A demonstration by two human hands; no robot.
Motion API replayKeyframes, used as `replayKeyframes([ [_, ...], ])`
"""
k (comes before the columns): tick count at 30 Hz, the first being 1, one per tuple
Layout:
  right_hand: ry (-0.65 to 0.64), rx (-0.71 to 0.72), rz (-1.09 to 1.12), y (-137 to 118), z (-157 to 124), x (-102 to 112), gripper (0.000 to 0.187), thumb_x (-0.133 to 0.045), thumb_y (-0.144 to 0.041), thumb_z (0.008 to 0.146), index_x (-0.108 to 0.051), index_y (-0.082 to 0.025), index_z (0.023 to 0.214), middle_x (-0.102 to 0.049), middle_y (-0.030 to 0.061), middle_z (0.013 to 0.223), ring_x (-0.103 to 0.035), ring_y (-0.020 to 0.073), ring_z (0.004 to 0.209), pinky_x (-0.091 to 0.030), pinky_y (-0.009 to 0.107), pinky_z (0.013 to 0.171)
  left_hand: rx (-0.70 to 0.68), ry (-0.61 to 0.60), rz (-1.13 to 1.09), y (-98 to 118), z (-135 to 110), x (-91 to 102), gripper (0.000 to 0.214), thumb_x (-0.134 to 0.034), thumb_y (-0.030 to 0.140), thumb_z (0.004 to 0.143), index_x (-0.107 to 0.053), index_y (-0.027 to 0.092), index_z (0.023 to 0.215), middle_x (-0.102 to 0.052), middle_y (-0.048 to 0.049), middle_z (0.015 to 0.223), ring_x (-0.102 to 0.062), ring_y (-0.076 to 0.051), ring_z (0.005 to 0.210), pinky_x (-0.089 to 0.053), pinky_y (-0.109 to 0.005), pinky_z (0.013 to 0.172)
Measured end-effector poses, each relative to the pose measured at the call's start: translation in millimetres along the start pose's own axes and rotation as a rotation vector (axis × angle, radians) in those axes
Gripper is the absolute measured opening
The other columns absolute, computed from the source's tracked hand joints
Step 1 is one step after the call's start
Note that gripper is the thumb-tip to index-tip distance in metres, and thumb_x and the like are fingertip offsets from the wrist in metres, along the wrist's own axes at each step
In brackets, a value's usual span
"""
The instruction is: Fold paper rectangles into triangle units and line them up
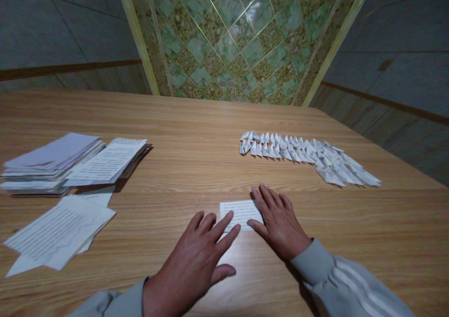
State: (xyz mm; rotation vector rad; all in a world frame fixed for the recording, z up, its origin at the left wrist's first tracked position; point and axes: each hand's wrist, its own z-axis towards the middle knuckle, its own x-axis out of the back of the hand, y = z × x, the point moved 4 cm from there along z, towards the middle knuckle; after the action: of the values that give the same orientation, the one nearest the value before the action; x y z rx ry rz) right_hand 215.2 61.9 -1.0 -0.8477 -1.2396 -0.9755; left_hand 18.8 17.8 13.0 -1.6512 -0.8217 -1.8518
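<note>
A small printed paper slip lies flat on the wooden table in front of me. My right hand rests flat on the slip's right end, fingers stretched out. My left hand hovers at the slip's lower left with fingers spread, its fingertips touching the slip's edge. Neither hand grips anything. Grey sleeves cover both wrists.
A long row of several small folded white paper pieces lies at the right back. Stacks of printed sheets sit at the left, with loose torn sheets in front of them. A green tiled wall panel rises behind the table.
</note>
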Motion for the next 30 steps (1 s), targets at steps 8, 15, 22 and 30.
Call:
replayKeyframes([
  [8,-0.043,0.028,0.03,21.3,2.2,-2.0,0.077,-0.059,-0.053,0.089,-0.032,-0.019,0.153,-0.036,0.0186,0.155,-0.033,0.0321,0.142,-0.029,0.055,0.109,-0.039,0.07,-0.014,-17.0,-21.2,-2.7,0.071,-0.066,0.056,0.084,-0.041,0.033,0.146,-0.049,-0.0073,0.149,-0.046,-0.032,0.13,-0.025,-0.054,0.11],
  [15,0.034,0.195,0.238,22.6,9.1,27.4,0.086,-0.076,-0.045,0.076,-0.039,-0.017,0.148,-0.053,0.0168,0.142,-0.047,0.0311,0.128,-0.032,0.047,0.106,-0.015,0.052,-0.081,-11.6,-5.3,8.8,0.044,-0.066,0.034,0.089,-0.054,0.028,0.131,-0.059,-0.0075,0.137,-0.051,-0.031,0.124,-0.025,-0.057,0.11],
  [22,0.056,0.446,0.167,-36.0,11.5,32.6,0.008,-0.063,-0.02,0.092,-0.069,-0.022,0.097,-0.07,0.003,0.087,-0.057,0.0196,0.086,-0.038,0.033,0.081,0.089,0.079,-0.106,-4.4,15.8,16.8,0.022,-0.064,0.026,0.089,-0.061,0.023,0.111,-0.065,-0.004,0.101,-0.057,-0.025,0.102,-0.026,-0.054,0.112],
  [30,0.166,0.481,0.11,-35.3,12.3,24.2,0.011,-0.068,-0.02,0.089,-0.066,-0.02,0.078,-0.07,0.0002,0.079,-0.056,0.0176,0.077,-0.034,0.032,0.075,0.08,0.238,-0.086,-13.4,18.0,9.2,0.008,-0.059,0.019,0.089,-0.065,0.019,0.094,-0.065,-0.006,0.092,-0.056,-0.026,0.088,-0.047,-0.045,0.085],
])
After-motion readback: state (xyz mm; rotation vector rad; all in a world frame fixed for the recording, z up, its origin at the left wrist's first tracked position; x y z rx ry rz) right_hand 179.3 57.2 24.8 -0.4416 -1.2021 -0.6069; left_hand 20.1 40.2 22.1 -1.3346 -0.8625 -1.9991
